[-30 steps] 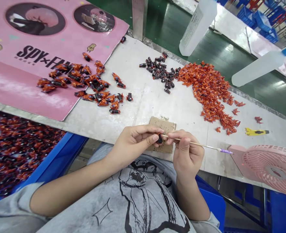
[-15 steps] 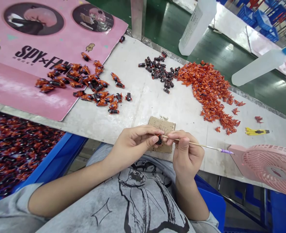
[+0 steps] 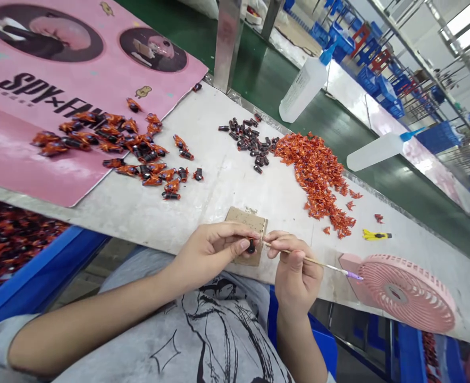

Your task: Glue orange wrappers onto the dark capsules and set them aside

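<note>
My left hand (image 3: pixel 215 247) is closed, pinching a small black plastic piece (image 3: pixel 251 246) between thumb and fingers. Its upper side is hidden by the fingertips. In my right hand (image 3: pixel 299 271) a thin wooden stick (image 3: pixel 318 262) with a purple far end is gripped between thumb and fingers. The stick's near tip points at the black piece, a little to its right. Both hands are above a brown cardboard pad (image 3: pixel 238 215) dotted with dark specks, on the pale tabletop.
Loose black pieces (image 3: pixel 243 133) and a heap of orange pieces (image 3: pixel 315 170) lie ahead. Joined orange-and-black pieces (image 3: pixel 139 146) spread partly over a pink printed sheet (image 3: pixel 59 175). Two white bottles (image 3: pixel 304 88), a yellow tool (image 3: pixel 376 234), a pink fan (image 3: pixel 406 290) and a blue bin (image 3: pixel 39 271) surround.
The view has swung to the right and up, so the table's things appear further left. The stick's near tip has drawn slightly away from the black piece. Both grips stay the same.
</note>
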